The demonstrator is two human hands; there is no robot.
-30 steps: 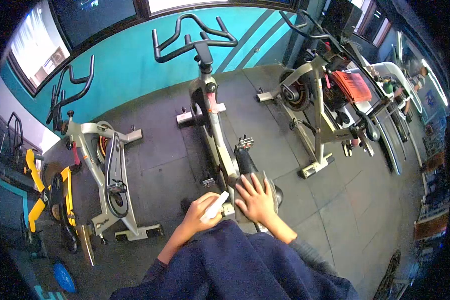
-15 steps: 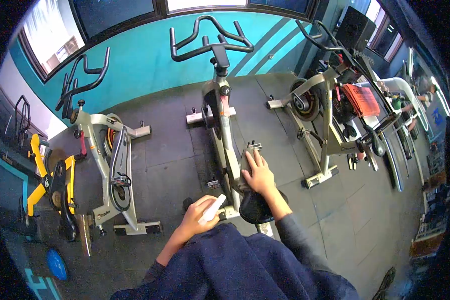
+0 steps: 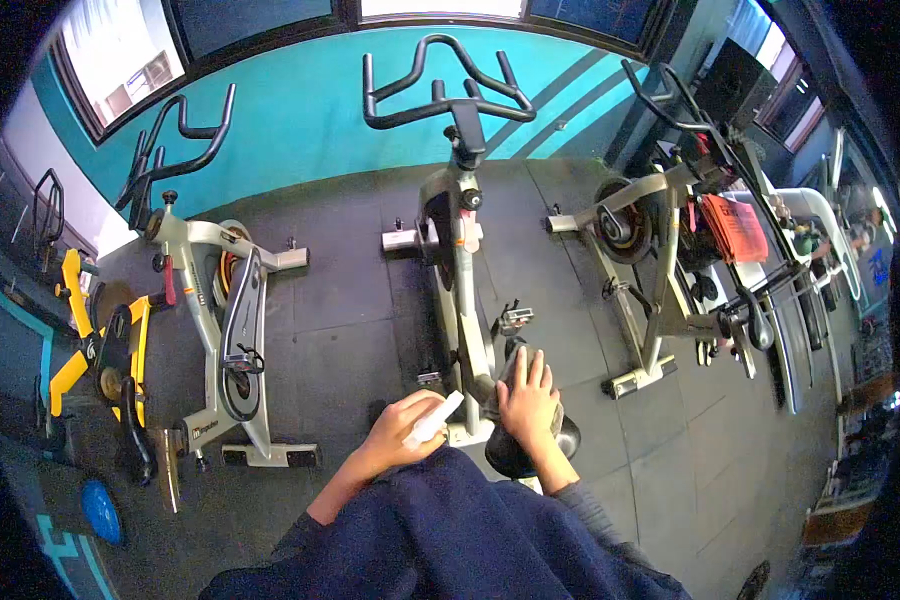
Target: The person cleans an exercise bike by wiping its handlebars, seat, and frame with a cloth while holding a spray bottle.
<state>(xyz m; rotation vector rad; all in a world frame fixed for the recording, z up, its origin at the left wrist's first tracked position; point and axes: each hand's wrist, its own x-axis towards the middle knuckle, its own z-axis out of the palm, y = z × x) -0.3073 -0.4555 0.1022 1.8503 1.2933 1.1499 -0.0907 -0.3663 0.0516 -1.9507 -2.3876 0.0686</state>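
Note:
My left hand [image 3: 402, 432] is closed around a white spray bottle [image 3: 433, 420], held low in front of my body. Most of the bottle is hidden by my fingers. My right hand [image 3: 530, 403] lies flat, fingers stretched forward, on the black saddle [image 3: 510, 455] of the middle exercise bike [image 3: 465, 300]. Dark, cloth-like material shows under this palm, and I cannot tell whether it is separate from the saddle. The rounded rear of the saddle sticks out behind my wrist. Ahead, the bike's black handlebar [image 3: 450, 108] rises before the teal wall.
Another silver bike [image 3: 205, 300] stands left, beside a yellow bike [image 3: 95, 340]. To the right is a further bike [image 3: 660, 270], with an orange-red cloth [image 3: 735, 228] near it. A blue disc [image 3: 101, 512] lies at lower left on the dark tiled floor [image 3: 340, 370].
My right hand has slid back along the saddle toward its rear, nearer my body. My left hand keeps hold of the spray bottle. The view has shifted slightly.

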